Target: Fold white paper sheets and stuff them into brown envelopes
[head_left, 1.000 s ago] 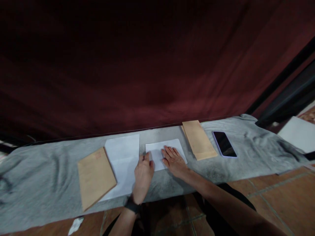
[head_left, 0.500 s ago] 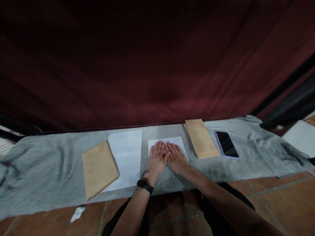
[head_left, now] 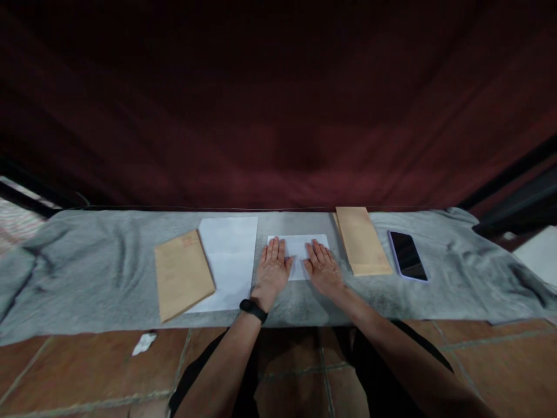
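A small white sheet of paper, seemingly folded, lies on the grey cloth in front of me. My left hand rests flat on its left part, fingers stretched out and pointing away from me. On the right part lies my right hand, also flat with its fingers a little spread. A strip of the paper shows between the two hands. Just left of my left hand is a larger stack or sheet of white paper, partly covered by a brown envelope. Right of my right hand lie more brown envelopes.
A phone with a purple edge lies right of the envelopes. The grey cloth covers the long, narrow surface. Behind it hangs a dark red curtain. A crumpled white scrap lies on the tiled floor.
My hands have slid apart across the small paper, the left one to the left and the right one to the right. The camera view has shifted slightly.
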A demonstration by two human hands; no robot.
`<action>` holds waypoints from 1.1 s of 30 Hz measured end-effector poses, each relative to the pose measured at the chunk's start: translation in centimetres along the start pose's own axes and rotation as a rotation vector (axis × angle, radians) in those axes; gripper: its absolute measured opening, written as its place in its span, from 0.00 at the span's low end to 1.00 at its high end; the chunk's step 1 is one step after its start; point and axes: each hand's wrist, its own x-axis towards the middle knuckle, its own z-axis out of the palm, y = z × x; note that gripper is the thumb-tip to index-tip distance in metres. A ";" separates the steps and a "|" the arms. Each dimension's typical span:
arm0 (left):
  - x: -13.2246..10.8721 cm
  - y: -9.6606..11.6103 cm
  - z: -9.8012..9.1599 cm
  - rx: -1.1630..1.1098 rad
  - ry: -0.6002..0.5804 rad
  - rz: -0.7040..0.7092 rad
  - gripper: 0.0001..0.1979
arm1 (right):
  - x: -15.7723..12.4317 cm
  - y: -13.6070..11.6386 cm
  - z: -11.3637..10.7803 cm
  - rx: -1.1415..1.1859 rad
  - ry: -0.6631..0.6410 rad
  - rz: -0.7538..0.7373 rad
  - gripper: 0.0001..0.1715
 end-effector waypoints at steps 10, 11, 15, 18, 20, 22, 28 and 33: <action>-0.4 -1.3 0.1 -0.001 0.020 -0.074 0.32 | -1.8 1.0 -0.4 -0.046 0.032 0.060 0.35; -0.5 -1.3 0.0 -0.002 0.022 -0.076 0.32 | -1.8 1.0 -0.5 -0.044 0.021 0.073 0.35; -0.5 -1.0 -0.2 -0.006 0.024 -0.082 0.32 | -0.7 0.6 -1.2 0.017 -0.023 0.017 0.34; -0.5 -0.9 -0.3 0.003 0.026 -0.067 0.32 | 1.1 -0.4 -1.2 0.106 -0.038 -0.072 0.33; -0.5 -1.0 -0.3 0.011 0.027 -0.061 0.31 | 2.2 -1.3 -0.9 0.137 -0.041 -0.085 0.33; -0.5 -1.0 -0.2 0.019 0.027 -0.062 0.31 | 3.1 -2.0 -0.6 0.133 -0.047 -0.080 0.32; -0.5 -1.1 -0.3 0.046 0.025 -0.066 0.30 | 4.5 -2.6 0.3 0.086 0.004 -0.034 0.30; -0.5 -1.2 -0.6 0.086 0.002 -0.063 0.30 | 4.5 -2.1 0.8 0.069 0.082 0.025 0.31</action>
